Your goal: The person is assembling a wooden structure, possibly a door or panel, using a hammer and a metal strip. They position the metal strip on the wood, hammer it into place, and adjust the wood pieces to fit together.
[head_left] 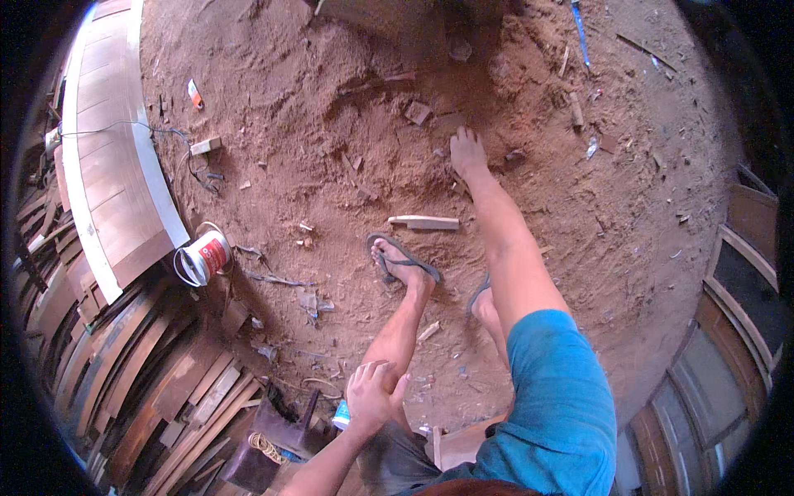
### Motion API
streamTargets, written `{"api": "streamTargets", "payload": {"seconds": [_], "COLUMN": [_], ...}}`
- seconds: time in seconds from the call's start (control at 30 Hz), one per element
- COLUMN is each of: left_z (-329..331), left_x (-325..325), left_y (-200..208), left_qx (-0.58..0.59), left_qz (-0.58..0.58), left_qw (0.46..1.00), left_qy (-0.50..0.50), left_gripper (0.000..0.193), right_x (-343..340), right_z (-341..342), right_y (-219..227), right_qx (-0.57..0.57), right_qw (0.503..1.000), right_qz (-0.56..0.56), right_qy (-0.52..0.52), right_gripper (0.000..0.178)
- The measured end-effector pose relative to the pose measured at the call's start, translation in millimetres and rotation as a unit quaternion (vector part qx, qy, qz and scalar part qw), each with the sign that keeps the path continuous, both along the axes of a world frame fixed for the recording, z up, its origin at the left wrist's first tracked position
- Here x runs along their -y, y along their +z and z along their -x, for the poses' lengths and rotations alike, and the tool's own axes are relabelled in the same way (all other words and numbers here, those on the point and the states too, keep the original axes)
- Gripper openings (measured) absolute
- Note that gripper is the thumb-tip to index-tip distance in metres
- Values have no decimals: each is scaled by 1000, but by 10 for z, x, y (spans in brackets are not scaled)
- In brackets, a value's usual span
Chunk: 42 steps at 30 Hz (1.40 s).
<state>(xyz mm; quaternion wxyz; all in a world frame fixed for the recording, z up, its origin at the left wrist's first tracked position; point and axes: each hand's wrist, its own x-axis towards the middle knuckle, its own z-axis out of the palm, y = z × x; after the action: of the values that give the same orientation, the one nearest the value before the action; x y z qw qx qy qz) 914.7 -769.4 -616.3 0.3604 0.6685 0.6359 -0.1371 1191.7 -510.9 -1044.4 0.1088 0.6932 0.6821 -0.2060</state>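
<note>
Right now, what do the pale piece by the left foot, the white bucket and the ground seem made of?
Pale piece: probably bare wood, matte, from its tan colour and straight edges. White bucket: likely plastic, smooth, from its even white wall. Ground around the right hand: loose, matte and brown, perhaps earth mixed with sawdust; its crumbly surface leaves that open.

Bare left hand (376,397) and bare right hand (468,155): two, one person's pair
Dark rubber flip-flops (420,262): two, one partly hidden from me
White plastic bucket with red label (207,257): just one
Pale notched wooden stick (423,223): one
Narrow blue strip (581,35): one
Long brown boards (136,360): more than I can count
</note>
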Motion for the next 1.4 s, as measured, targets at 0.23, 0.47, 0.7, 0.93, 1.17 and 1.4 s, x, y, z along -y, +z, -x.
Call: {"api": "streamTargets", "payload": {"seconds": [0.23, 0.47, 0.7, 0.93, 1.17, 1.4], "left_z": [-174, -302, -341, -515, -379, -95], "left_x": [9, 89, 89, 23, -72, 27], "left_y": [-35, -32, -45, 38, -20, -163], "left_qx": [1, 2, 4, -9, -4, -9], "left_qz": [6, 28, 61, 77, 89, 75], "left_qw": [999, 999, 997, 995, 996, 997], "left_qy": [-49, -20, -36, -57, -27, -22], "left_gripper": [35, 37, 43, 44, 46, 41], "right_x": [-415, -276, 348, 624, -181, -769], "right_z": [-123, -186, -441, -878, -266, 541], "right_y": [-82, 58, 1098, 1248, 416, -242], "right_qx": [-143, -27, -275, -185, -209, -220], "right_qw": [978, 998, 943, 952, 962, 944], "right_qz": [-149, -57, -123, 33, -91, -79], "right_qy": [-25, 12, -139, -243, -151, -234], "right_gripper": [42, 38, 40, 39, 45, 36]}}
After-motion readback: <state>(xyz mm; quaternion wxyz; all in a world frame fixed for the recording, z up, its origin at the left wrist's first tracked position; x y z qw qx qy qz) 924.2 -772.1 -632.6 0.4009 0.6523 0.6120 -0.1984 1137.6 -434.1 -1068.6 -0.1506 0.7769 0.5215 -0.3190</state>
